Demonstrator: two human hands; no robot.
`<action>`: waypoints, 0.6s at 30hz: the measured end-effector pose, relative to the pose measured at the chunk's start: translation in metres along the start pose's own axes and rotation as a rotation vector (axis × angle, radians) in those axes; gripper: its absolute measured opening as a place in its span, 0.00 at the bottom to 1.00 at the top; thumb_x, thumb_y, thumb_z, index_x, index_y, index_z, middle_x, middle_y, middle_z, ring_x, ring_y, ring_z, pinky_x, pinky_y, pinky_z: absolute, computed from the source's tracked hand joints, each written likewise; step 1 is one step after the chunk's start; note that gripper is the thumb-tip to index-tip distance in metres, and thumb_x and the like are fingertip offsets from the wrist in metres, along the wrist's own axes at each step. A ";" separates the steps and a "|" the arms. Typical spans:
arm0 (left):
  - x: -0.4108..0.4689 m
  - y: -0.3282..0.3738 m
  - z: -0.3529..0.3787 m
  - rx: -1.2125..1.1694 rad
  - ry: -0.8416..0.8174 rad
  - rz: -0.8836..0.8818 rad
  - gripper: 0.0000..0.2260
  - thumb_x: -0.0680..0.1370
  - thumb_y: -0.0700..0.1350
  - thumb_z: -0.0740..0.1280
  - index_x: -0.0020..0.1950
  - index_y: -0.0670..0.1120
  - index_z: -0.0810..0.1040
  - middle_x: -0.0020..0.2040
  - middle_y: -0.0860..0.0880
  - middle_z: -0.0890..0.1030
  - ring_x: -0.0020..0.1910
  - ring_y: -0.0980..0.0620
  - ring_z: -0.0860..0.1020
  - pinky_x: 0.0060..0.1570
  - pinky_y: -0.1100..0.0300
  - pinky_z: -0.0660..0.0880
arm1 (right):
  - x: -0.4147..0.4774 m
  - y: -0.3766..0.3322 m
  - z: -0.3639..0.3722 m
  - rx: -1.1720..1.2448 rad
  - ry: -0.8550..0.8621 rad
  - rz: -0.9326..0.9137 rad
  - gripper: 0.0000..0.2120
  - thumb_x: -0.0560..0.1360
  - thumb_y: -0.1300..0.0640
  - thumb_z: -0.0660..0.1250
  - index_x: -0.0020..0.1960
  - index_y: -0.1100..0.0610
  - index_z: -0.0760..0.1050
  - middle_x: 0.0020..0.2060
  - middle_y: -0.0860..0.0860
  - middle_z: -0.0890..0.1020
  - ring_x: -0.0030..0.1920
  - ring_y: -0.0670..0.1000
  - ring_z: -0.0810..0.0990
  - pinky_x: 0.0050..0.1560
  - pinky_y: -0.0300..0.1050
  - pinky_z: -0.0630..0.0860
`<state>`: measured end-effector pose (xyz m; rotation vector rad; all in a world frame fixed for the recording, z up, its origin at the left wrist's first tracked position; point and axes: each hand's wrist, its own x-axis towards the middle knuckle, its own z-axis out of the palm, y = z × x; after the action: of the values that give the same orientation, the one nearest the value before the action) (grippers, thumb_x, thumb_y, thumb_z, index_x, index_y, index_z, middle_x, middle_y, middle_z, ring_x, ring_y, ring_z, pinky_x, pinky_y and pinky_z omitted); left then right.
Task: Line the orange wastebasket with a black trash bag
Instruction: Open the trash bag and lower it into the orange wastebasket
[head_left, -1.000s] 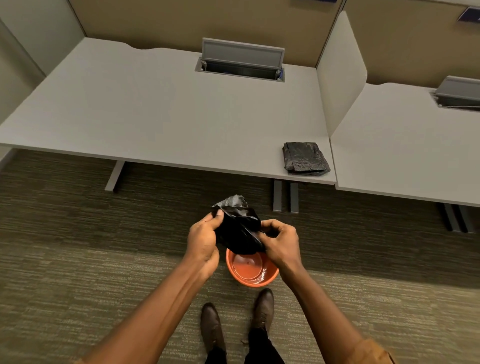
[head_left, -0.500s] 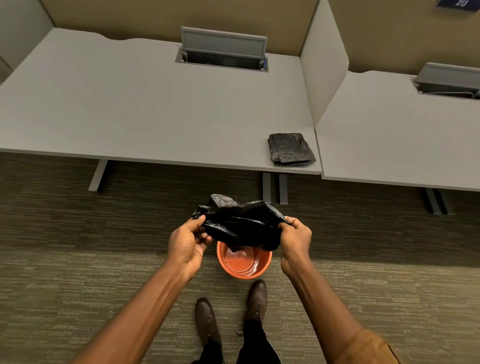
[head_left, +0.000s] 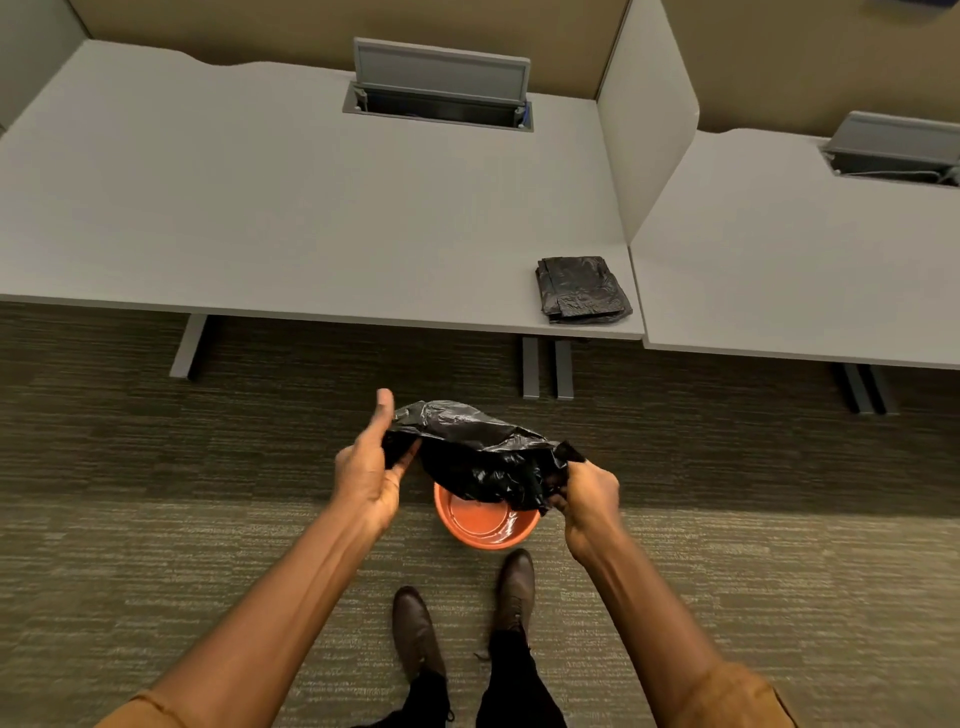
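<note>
head view | black trash bag (head_left: 480, 454) bunched, stretched left-right between both grips | left hand (head_left: 370, 467) pinching its edge, thumb up | right hand (head_left: 589, 491) fisted on its other end | orange wastebasket (head_left: 485, 522) on floor directly below, unlined | both hands equally near

light: soft, even, overhead | shadow: dark band under desk (head_left: 311, 218) front edge | glare: wastebasket (head_left: 480, 525) | edges: wide-angle bowing, slight blur

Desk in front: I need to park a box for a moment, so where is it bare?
The desk is bare from its left edge across to the cable hatch and front edge. Only the front right corner, beside the divider panel, is taken by folded bags.
</note>
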<state>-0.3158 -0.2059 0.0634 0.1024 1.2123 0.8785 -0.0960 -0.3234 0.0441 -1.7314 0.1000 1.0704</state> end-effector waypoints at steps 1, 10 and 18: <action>0.001 0.000 0.001 0.049 0.008 0.020 0.25 0.66 0.48 0.84 0.57 0.37 0.83 0.59 0.38 0.87 0.63 0.40 0.86 0.67 0.45 0.82 | 0.000 0.002 -0.001 -0.006 -0.039 -0.004 0.06 0.75 0.69 0.67 0.47 0.62 0.82 0.38 0.56 0.83 0.31 0.47 0.81 0.28 0.42 0.77; 0.016 -0.002 -0.006 0.408 -0.020 0.179 0.31 0.49 0.56 0.90 0.44 0.41 0.87 0.43 0.46 0.91 0.52 0.45 0.90 0.57 0.52 0.85 | -0.005 0.017 0.002 -0.132 -0.067 -0.102 0.10 0.73 0.51 0.81 0.51 0.54 0.89 0.44 0.52 0.92 0.48 0.52 0.91 0.49 0.49 0.85; 0.019 0.000 -0.024 0.953 -0.145 0.116 0.23 0.61 0.49 0.89 0.50 0.40 0.89 0.45 0.46 0.92 0.49 0.48 0.91 0.44 0.57 0.85 | 0.011 -0.012 0.001 0.131 0.120 -0.103 0.01 0.79 0.62 0.75 0.49 0.58 0.86 0.34 0.48 0.89 0.35 0.47 0.88 0.31 0.36 0.80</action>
<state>-0.3342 -0.2027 0.0389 0.9912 1.4047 0.3152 -0.0836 -0.3129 0.0445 -1.6636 0.1515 0.8658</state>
